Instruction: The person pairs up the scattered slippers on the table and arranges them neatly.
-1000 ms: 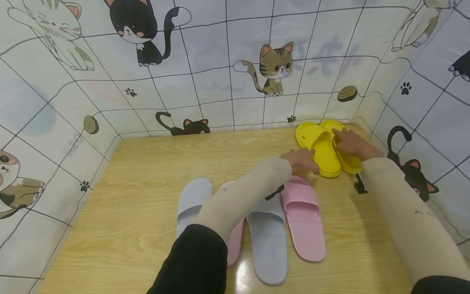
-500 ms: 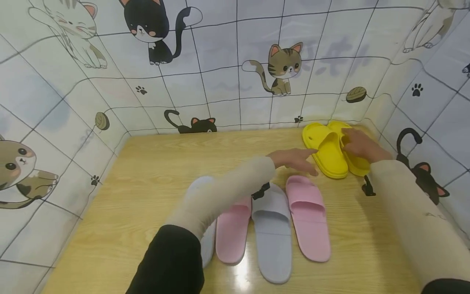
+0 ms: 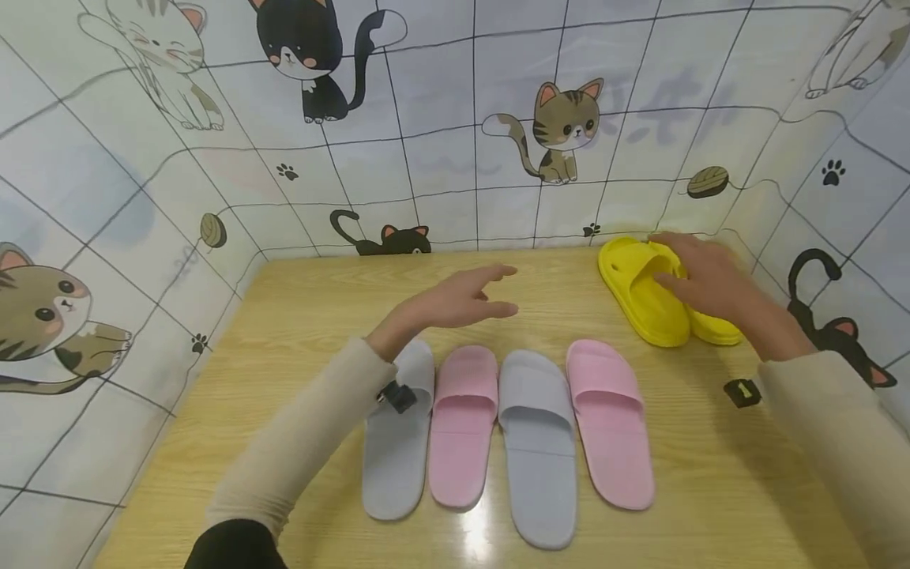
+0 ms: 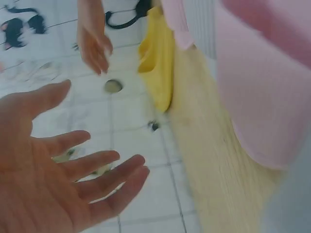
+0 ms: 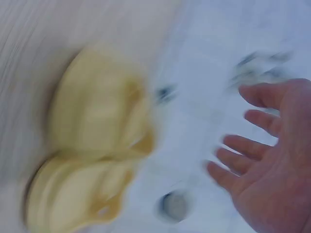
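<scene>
A pair of yellow clogs [image 3: 650, 304] stands side by side at the back right of the wooden surface. My right hand [image 3: 711, 280] hovers above the right clog and partly hides it; in the right wrist view this hand [image 5: 277, 155] is apart from the clogs [image 5: 97, 107], its fingers spread and holding nothing. My left hand [image 3: 462, 300] is in the air behind the row of slippers, and its fingers [image 4: 104, 170] are extended with nothing in them. Below it lie a grey slipper [image 3: 394, 458], a pink slipper [image 3: 462, 442], another grey slipper [image 3: 542, 474] and another pink slipper [image 3: 614, 442].
Walls with a cat-and-tile print [image 3: 426, 174] enclose the wooden surface [image 3: 313, 316] at the back and both sides. The slippers form a row across the middle. A small dark device [image 3: 398, 397] is at the left wrist, another [image 3: 742, 393] at the right.
My left hand has moved left, away from the yellow clogs to behind the slippers. My right hand has lifted off the right clog. The clogs stay in the corner; the view has shifted slightly.
</scene>
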Demonstrator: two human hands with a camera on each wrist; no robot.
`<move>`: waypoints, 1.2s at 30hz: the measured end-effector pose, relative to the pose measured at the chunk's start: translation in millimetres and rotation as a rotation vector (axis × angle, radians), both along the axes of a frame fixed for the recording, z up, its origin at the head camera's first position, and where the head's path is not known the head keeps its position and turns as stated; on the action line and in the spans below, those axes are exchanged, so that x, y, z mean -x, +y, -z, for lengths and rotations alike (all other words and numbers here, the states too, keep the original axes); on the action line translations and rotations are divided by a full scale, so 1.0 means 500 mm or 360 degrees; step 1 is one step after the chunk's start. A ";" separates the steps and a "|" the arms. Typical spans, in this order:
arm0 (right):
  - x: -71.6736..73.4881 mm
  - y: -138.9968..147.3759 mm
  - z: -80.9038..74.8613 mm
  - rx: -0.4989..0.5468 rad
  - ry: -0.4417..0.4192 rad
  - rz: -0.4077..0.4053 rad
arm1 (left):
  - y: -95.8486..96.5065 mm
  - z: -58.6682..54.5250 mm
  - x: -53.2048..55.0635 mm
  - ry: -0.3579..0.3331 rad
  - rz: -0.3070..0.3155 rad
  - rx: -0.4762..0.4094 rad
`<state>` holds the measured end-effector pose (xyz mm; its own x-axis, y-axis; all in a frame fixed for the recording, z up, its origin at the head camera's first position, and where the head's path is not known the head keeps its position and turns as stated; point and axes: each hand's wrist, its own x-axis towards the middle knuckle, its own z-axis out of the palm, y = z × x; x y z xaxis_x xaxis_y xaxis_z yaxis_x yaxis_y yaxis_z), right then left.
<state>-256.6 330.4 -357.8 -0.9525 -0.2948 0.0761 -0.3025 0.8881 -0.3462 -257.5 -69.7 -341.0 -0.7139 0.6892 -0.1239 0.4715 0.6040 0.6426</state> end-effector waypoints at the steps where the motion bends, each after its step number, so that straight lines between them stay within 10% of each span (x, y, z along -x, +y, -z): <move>1: -0.026 -0.023 -0.010 0.0022 0.0031 -0.0033 | -0.020 0.002 -0.012 0.0032 -0.0042 -0.0019; 7: -0.163 -0.136 -0.019 0.0015 -0.0039 -0.0173 | -0.085 0.021 -0.097 0.0206 -0.0248 0.0040; 12: -0.223 -0.189 0.012 -0.0124 -0.0259 -0.0195 | -0.082 0.038 -0.156 0.0293 -0.0386 0.0286; 19: -0.238 -0.240 0.041 -0.0197 -0.0461 -0.0258 | -0.058 0.075 -0.191 0.0389 -0.0281 0.0579; 36: -0.225 -0.271 0.054 -0.0398 -0.0358 -0.0086 | -0.012 0.112 -0.240 0.0531 -0.0118 0.0865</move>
